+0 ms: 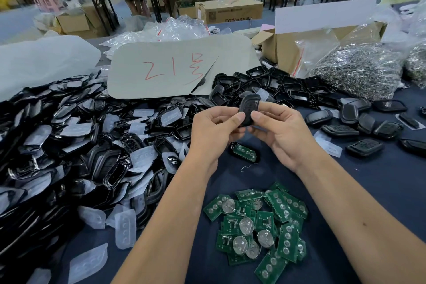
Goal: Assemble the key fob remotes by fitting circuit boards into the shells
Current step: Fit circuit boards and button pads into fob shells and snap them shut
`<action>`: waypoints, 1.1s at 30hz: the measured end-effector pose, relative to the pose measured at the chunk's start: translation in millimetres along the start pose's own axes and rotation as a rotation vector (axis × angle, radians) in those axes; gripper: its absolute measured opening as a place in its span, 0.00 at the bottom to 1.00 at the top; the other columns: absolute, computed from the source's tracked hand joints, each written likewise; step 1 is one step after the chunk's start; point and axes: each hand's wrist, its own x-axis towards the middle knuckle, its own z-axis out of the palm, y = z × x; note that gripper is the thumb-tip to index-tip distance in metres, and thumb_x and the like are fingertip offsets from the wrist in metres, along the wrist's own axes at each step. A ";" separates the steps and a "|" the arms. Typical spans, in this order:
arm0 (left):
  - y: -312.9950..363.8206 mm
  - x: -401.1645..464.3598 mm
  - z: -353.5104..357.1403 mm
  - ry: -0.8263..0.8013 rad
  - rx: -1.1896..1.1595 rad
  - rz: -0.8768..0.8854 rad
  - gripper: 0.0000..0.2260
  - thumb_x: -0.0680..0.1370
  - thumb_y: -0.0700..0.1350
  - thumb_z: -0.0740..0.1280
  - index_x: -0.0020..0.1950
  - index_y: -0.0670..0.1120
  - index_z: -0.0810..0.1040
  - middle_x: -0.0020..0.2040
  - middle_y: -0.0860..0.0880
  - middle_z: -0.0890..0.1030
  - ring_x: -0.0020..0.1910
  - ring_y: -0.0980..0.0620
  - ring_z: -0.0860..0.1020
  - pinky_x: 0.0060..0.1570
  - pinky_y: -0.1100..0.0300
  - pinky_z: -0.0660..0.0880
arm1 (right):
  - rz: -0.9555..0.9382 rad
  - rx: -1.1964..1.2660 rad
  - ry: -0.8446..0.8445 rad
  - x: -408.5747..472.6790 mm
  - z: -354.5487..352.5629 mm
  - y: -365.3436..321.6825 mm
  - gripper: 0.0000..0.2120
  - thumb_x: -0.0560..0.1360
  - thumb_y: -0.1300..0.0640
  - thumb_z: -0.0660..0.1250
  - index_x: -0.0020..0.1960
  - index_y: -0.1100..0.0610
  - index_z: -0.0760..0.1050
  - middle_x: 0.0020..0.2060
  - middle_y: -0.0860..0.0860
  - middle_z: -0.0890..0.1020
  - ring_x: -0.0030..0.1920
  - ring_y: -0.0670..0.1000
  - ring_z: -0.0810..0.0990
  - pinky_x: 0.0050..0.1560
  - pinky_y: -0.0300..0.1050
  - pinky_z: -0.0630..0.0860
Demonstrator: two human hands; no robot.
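Observation:
Both hands hold one black key fob shell (248, 107) upright above the dark blue table (373, 187). My left hand (213, 131) pinches its left edge with thumb and fingers. My right hand (280, 129) grips its right edge, thumb on the front. Below the hands lies a shell with a green circuit board (244, 152) fitted in it. A pile of loose green circuit boards (260, 226) with round coin cells lies near the front edge, between my forearms.
A big heap of black shell halves and white rubber pads (76, 145) fills the left. More shell frames (265, 85) lie behind the hands. Closed fobs (359, 127) are spread at the right. A grey card (175, 67), cardboard box (285, 48) and bag of metal rings (359, 69) stand behind.

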 end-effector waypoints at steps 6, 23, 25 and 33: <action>-5.4 3.2 -0.8 0.068 0.145 0.023 0.02 0.79 0.40 0.74 0.47 0.45 0.86 0.39 0.45 0.85 0.39 0.51 0.83 0.46 0.56 0.84 | -0.306 -0.455 0.096 0.0 0.4 2.9 0.19 0.72 0.70 0.76 0.42 0.44 0.88 0.40 0.45 0.88 0.44 0.43 0.86 0.48 0.39 0.81; 5.9 2.0 -12.8 -0.083 0.114 -0.063 0.07 0.78 0.34 0.73 0.48 0.46 0.86 0.42 0.44 0.84 0.37 0.53 0.83 0.35 0.61 0.81 | -0.093 -0.312 0.130 2.8 0.6 6.6 0.13 0.83 0.56 0.68 0.42 0.53 0.86 0.35 0.53 0.83 0.30 0.50 0.77 0.23 0.40 0.69; 5.6 1.5 -10.8 -0.091 0.115 -0.037 0.09 0.79 0.34 0.72 0.46 0.48 0.86 0.41 0.44 0.83 0.36 0.52 0.83 0.36 0.60 0.82 | -0.095 -0.308 0.112 3.4 -0.2 8.3 0.10 0.82 0.58 0.70 0.43 0.55 0.85 0.33 0.54 0.81 0.29 0.49 0.75 0.23 0.38 0.68; -1.1 1.0 -6.0 -0.043 0.198 0.096 0.06 0.74 0.35 0.77 0.45 0.46 0.86 0.36 0.41 0.83 0.34 0.49 0.83 0.38 0.57 0.83 | -0.118 -0.360 0.190 5.3 -1.9 11.7 0.04 0.79 0.64 0.72 0.45 0.62 0.81 0.33 0.59 0.79 0.29 0.52 0.75 0.25 0.41 0.71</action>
